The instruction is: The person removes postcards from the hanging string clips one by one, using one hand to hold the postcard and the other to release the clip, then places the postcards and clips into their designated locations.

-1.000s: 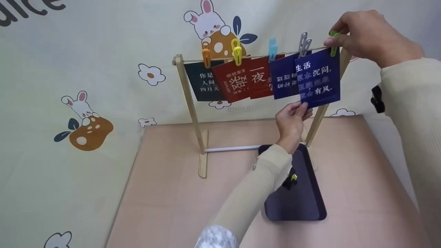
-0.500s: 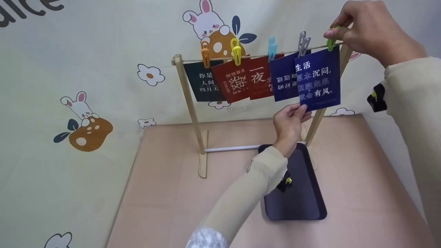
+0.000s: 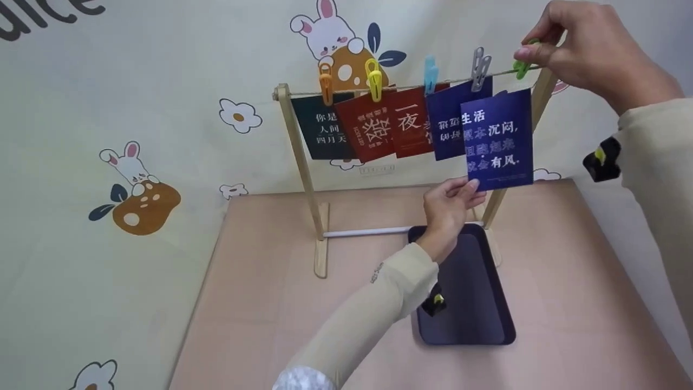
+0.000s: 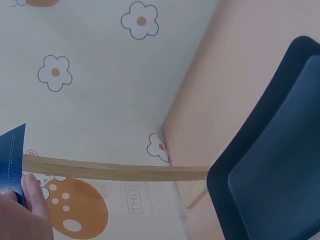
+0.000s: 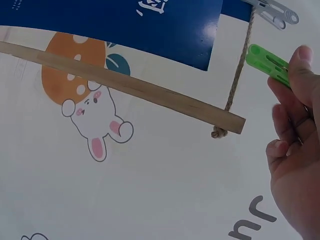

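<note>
My left hand point(image 3: 448, 208) pinches the lower left corner of a blue card point(image 3: 501, 142) with white characters. The card's top edge is below the twine point(image 3: 506, 72), apart from it. Up at the twine's right end, my right hand point(image 3: 593, 51) pinches a green clothespin point(image 3: 521, 69). In the right wrist view, the clothespin point(image 5: 267, 62) has its tip by the twine point(image 5: 240, 65), with no card in it. Another blue card point(image 3: 446, 132) hangs just left under two grey clothespins point(image 3: 479, 70). In the left wrist view, the held card point(image 4: 11, 162) shows only in part.
Further left on the twine hang a dark green card point(image 3: 325, 127) and red cards point(image 3: 364, 130), with orange point(image 3: 325, 86), yellow point(image 3: 373, 81) and light blue point(image 3: 430, 76) clothespins. A wooden frame point(image 3: 300, 162) carries the twine. A dark tray point(image 3: 468, 303) lies on the table point(image 3: 260, 303).
The blue card has come out of the green clothespin and moved down with my left hand. My right hand has risen slightly, still pinching the clothespin at the twine.
</note>
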